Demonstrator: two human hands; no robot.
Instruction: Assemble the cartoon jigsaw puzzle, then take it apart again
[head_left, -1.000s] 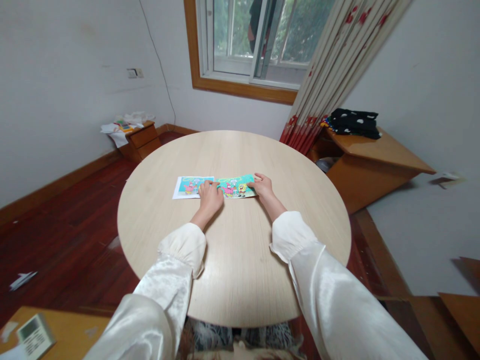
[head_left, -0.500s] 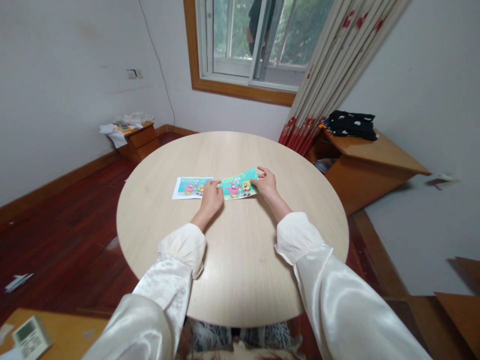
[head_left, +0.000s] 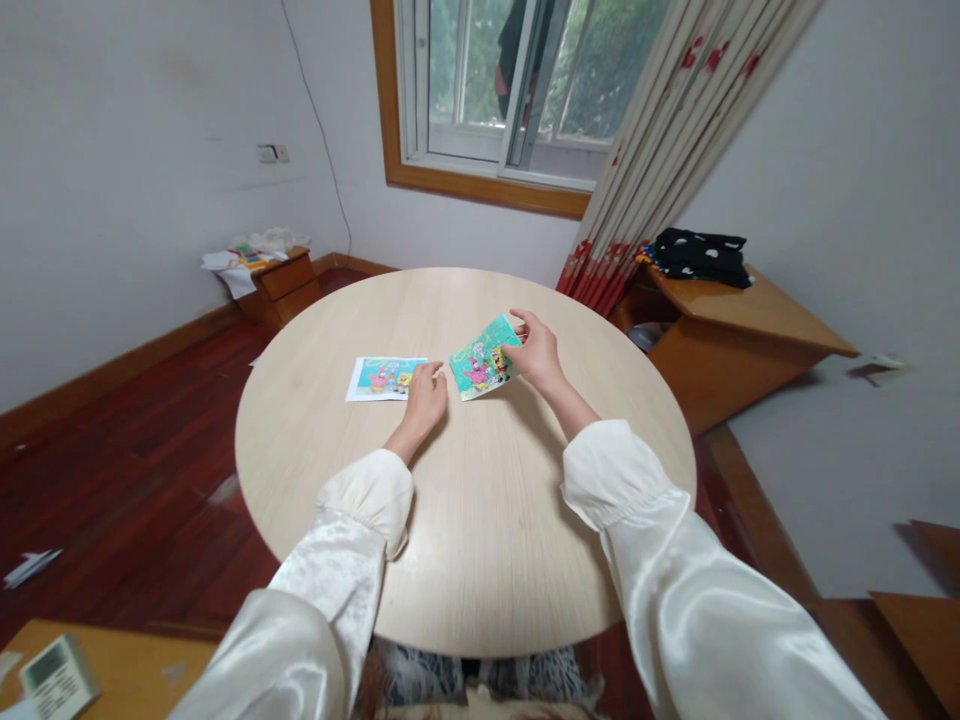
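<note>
My right hand (head_left: 538,350) pinches the right edge of a teal cartoon picture card (head_left: 481,360). The card is tilted and lifted off the round table (head_left: 480,540); its lower left corner hangs close to the surface. To its left, a second cartoon picture (head_left: 379,377) with a white border lies flat on the table. My left hand (head_left: 427,392) lies over the right end of this bordered picture, its fingers stretched out and partly covering it. A small gap separates the left fingertips from the lifted card.
Beyond the table is a window (head_left: 480,100) with a long patterned curtain (head_left: 645,150). A tilted wooden cabinet (head_left: 735,350) with dark folded cloth on top stands at the right. A small drawer unit (head_left: 289,287) stands at the back left. A grey device (head_left: 58,680) lies at the lower left.
My right hand has moved slightly up and right, pulling the teal card away from the bordered picture and tilting it. The left hand has stayed almost in place.
</note>
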